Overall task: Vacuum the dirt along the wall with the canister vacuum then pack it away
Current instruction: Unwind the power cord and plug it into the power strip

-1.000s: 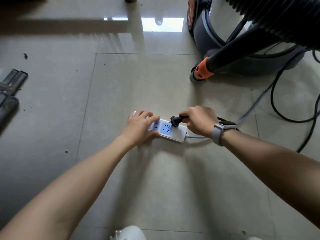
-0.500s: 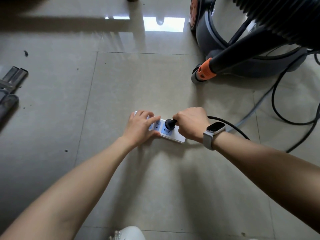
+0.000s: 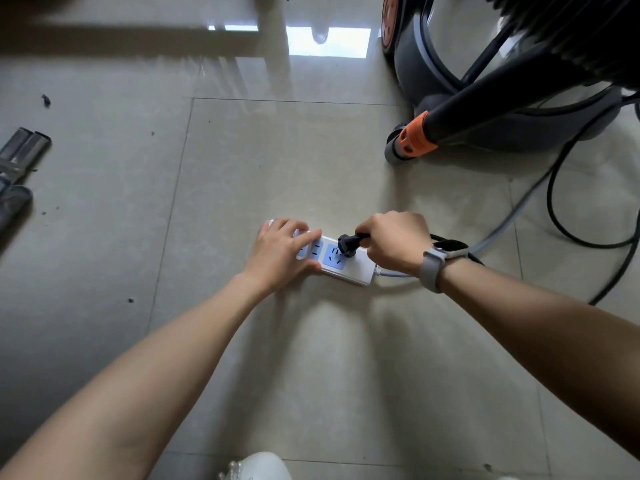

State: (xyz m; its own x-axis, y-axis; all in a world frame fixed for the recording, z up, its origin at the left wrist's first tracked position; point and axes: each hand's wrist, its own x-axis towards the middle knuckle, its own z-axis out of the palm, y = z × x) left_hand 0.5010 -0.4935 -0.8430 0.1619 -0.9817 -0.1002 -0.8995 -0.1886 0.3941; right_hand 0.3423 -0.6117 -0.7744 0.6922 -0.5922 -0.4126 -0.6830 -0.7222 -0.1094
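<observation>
Plug (image 3: 347, 244) now tilted against power strip (image 3: 349, 268), centre frame, versus 0.5 s ago. Right hand (image 3: 394, 242) fingers curled gripping it; left hand (image 3: 284, 252) fingers flat, pressing strip.

The vacuum (image 3: 485, 81) at one o'clock is cut off by the top edge. The right hand (image 3: 394, 242) hides the plug's (image 3: 348, 244) cord end.

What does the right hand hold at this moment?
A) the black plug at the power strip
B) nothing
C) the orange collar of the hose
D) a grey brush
A: the right hand pinches the black plug at the white power strip.
</observation>
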